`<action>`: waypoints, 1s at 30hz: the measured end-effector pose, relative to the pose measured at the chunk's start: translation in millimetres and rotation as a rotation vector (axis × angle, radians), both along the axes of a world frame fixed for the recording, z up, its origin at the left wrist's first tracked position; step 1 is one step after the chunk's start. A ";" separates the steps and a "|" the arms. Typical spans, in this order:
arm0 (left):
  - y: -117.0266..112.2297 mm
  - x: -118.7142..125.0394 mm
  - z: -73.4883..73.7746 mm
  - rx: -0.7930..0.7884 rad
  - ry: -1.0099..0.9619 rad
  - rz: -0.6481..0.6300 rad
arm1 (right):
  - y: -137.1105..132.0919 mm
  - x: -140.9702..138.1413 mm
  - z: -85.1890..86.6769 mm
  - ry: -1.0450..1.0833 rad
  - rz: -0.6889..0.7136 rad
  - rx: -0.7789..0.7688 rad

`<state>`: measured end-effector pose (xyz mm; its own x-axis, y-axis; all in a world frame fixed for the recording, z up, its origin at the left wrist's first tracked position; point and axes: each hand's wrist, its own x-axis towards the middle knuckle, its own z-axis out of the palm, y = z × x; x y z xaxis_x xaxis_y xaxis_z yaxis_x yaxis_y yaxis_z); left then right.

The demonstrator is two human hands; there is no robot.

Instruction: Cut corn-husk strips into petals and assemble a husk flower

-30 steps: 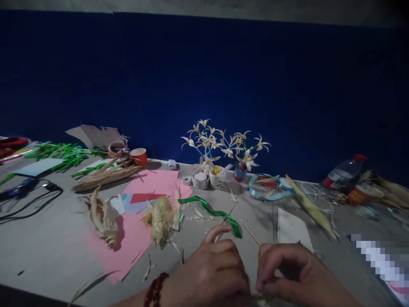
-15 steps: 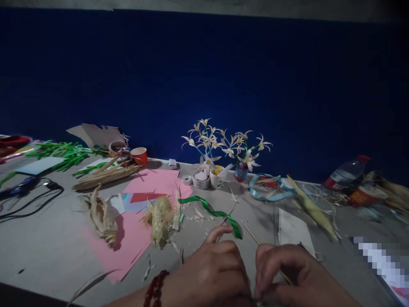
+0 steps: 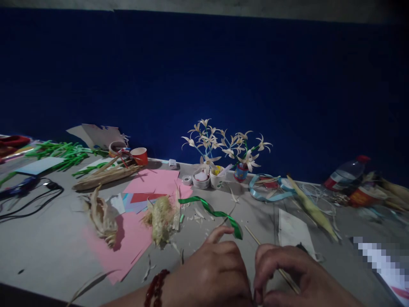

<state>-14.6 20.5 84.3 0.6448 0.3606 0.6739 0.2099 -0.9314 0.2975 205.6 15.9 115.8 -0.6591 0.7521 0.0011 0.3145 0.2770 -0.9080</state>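
My left hand (image 3: 215, 273), with a dark red bead bracelet (image 3: 156, 288) at the wrist, is curled with the index finger raised. Close by on the right, my right hand (image 3: 287, 270) pinches thumb against fingers. The fingertips of both meet low at the bottom edge; what they hold is hidden. A thin stick (image 3: 252, 234) passes behind my right hand and shows again through the gap under its finger. Just beyond my left hand lies a curled green ribbon (image 3: 211, 209). A dried corn husk bundle with silk (image 3: 161, 219) rests farther left, beside pink paper (image 3: 136, 238).
Pale husk flowers (image 3: 211, 140) stand at the back in small cups (image 3: 217, 180). To the right are a light blue ribbon (image 3: 268, 198), a yellowish husk (image 3: 315, 209), a white sheet (image 3: 295, 232) and a bottle (image 3: 347, 174). A shell-like dried husk (image 3: 102, 217) and black cables (image 3: 47, 200) lie left.
My right hand has shifted slightly, and its thumb and finger now form a wider gap showing more of the stick. My left hand has barely moved.
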 end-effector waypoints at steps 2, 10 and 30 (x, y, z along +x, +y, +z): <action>0.3 0.1 0.6 0.005 -0.005 -0.010 | -0.2 0.7 -0.1 0.001 -0.003 -0.005; 0.3 -1.8 0.6 0.021 -0.014 -0.007 | 1.1 -2.8 2.9 -0.033 -0.011 0.001; -4.0 -0.6 -11.0 -0.073 -0.141 0.050 | -1.7 3.2 -3.4 0.164 -0.090 -0.135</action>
